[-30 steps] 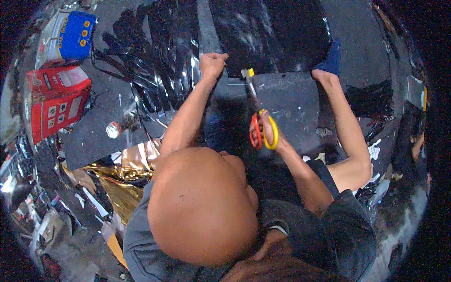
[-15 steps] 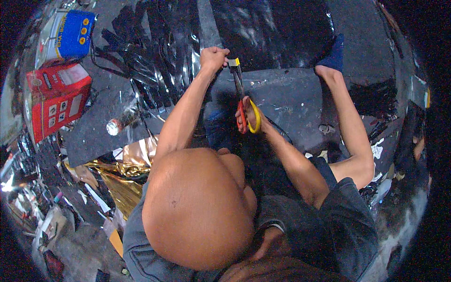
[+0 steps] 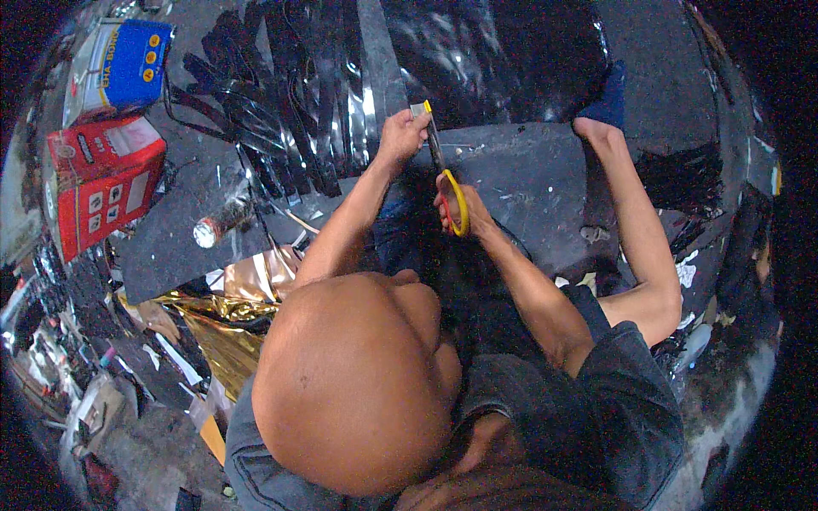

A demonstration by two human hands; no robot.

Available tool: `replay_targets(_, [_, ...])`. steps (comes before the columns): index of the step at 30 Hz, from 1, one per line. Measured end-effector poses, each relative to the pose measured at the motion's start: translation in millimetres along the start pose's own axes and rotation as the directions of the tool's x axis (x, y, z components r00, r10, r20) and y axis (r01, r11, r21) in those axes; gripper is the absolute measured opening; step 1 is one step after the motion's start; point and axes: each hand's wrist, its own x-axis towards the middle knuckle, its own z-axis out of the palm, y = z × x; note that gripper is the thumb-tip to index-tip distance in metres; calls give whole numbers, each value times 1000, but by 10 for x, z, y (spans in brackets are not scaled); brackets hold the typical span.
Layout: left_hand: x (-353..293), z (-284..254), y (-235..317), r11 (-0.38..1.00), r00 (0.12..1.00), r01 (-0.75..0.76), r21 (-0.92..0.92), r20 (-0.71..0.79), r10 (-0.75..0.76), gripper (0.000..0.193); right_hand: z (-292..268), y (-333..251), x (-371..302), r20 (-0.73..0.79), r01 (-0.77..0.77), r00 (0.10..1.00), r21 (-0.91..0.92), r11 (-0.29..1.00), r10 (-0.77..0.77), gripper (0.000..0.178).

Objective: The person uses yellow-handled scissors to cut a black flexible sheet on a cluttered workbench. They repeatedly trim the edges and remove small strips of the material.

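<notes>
Right hand (image 3: 460,209), toward 1 o'clock from view centre, had its fingers clamped on the scissors (image 3: 437,152), red and yellow handles, blades up toward 12. Silver-and-yellow piece (image 3: 419,109) sat at the blade tips. Left hand (image 3: 403,136), at 12, had fingers curled right beside that end; couldn't tell whether they pinched the tips, the piece or nothing. Glossy black plastic sheet (image 3: 511,60) lay at 1 o'clock, near edge just beyond the tips; black plastic strips (image 3: 307,94) at 11. Main risk, judged: a nicked left finger, if the blades opened or slid while it sat that close. Slack film could likely bunch or tear crooked if caught unheld, and loose strips might snag. Bare foot (image 3: 596,132) at 2 was well apart from the blades.
</notes>
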Motion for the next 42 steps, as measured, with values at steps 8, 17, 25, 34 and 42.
replay_targets(8, [-39, 23, -85, 961, 961, -264, 77, -66, 269, 23, 105, -126, 15, -11, 78, 997, -209, 975, -82, 84])
replay_targets(17, [-128, 27, -26, 939, 943, -304, 163, -87, 320, 23, 118, -133, -3, -7, 189, 981, -198, 962, -194, 81])
replay_targets(25, [-50, -37, -81, 983, 991, -131, -131, -55, 124, 21, 275, -342, -82, -114, 99, 985, -253, 962, -131, 79])
replay_targets(34, [-277, -32, 261, 974, 981, -186, -129, 27, 191, 27, 316, -1055, 423, -120, 235, 948, -362, 902, -295, 72])
replay_targets(42, [-457, -95, 412, 947, 948, -315, 65, -26, 317, 29, 423, -1936, 822, -96, 332, 866, -625, 707, -491, 93])
